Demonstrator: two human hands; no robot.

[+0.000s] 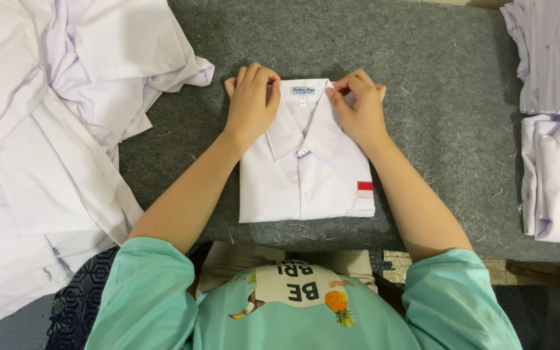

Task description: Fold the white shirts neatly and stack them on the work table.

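A white collared shirt (306,185) lies folded into a neat rectangle on the grey felt surface (422,84), collar away from me, with a small red and white patch on its chest pocket. My left hand (252,104) pinches the left side of the collar at the shirt's top edge. My right hand (358,107) pinches the right side of the collar. Both hands rest on the fabric with fingers curled over it.
A loose heap of unfolded white shirts (46,142) covers the left side. Stacks of folded white shirts (555,123) sit along the right edge. My teal sleeves and printed top fill the bottom of the view.
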